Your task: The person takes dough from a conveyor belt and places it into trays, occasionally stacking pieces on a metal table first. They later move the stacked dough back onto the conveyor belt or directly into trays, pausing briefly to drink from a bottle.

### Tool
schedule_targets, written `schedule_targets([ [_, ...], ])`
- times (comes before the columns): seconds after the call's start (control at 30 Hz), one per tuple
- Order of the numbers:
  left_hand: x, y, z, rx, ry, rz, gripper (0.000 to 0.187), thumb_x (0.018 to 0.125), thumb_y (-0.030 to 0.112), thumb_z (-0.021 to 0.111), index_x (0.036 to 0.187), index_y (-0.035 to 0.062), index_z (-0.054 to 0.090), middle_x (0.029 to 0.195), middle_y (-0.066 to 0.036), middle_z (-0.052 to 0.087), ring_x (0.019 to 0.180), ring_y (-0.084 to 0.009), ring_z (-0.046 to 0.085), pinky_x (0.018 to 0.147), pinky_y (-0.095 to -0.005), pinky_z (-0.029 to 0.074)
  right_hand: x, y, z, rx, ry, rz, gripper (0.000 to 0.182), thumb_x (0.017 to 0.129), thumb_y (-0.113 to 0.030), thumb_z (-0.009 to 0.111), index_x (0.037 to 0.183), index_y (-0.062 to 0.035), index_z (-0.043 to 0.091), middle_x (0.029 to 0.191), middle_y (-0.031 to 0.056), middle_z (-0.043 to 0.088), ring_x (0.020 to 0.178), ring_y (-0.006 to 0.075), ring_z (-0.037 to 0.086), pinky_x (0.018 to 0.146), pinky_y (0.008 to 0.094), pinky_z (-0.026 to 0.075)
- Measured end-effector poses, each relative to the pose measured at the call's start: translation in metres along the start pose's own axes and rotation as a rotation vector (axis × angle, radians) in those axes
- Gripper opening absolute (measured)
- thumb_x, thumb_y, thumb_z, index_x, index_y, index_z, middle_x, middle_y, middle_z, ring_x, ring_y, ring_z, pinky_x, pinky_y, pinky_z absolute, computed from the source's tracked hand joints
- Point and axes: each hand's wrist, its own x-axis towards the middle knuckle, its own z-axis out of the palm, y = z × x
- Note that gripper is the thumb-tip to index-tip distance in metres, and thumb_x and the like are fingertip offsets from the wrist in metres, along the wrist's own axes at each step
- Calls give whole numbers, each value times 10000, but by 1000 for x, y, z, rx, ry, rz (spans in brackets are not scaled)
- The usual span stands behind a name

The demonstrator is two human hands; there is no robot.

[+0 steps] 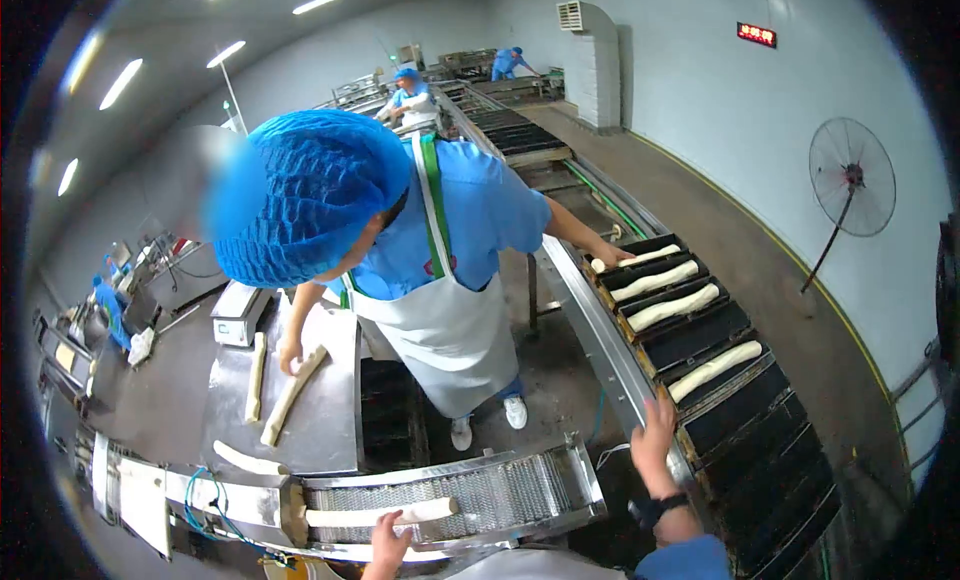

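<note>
My left hand (388, 542) is at the near edge of the mesh conveyor (500, 486), its fingertips at a long pale dough roll (425, 511) that lies along the belt. The fingers are apart, and whether they grip the roll is unclear. My right hand (655, 435), with a dark watch on the wrist, is held at the edge of the row of black trays (725, 420). Its fingers are spread and hold nothing. Just beyond them a dough roll (714, 371) lies in a tray. Several more rolls (673, 307) lie in trays farther up.
A co-worker in a blue hairnet (320, 190) stands opposite, one hand at a tray roll, the other by a roll on the steel table (330, 420). A scale (240, 315) sits on that table. A fan (852, 176) stands at right. Other people work farther back.
</note>
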Motion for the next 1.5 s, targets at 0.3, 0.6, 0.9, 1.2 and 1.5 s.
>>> schedule_targets([
  [0.3,13,-40,16,523,39,117,544,702,296,767,1212,177,621,1272,-78,614,1217,-306,543,982,-644,381,-198,72,20,371,-28,352,305,723,68,628,1013,-10,683,956,170,674,897,306,657,799,379,526],
  [0.6,22,-6,50,407,-289,196,319,661,327,799,901,134,714,975,-148,661,1025,-333,623,926,-425,508,-254,106,44,475,-95,281,185,769,40,650,937,-15,705,818,119,711,753,195,694,699,298,542],
  [0.9,-23,-36,54,422,-203,267,503,603,380,879,1028,159,725,969,-112,652,1014,-318,613,889,-439,525,-237,41,56,562,-430,228,225,821,-91,653,1039,-49,695,905,135,713,848,312,702,788,389,555],
  [1.2,-50,-15,89,515,-114,248,498,704,361,819,1163,250,663,1114,-59,623,1098,-310,594,984,-599,401,-203,-34,55,240,-881,-383,524,801,-290,733,1281,-117,611,1298,107,571,1215,325,504,1013,481,381],
  [1.5,-50,2,112,213,-256,219,477,700,248,791,1132,100,654,1038,-152,686,979,-356,658,863,-442,530,-203,34,52,150,-926,-150,409,750,-223,761,1118,-92,640,1086,173,639,1050,380,620,888,491,502],
])
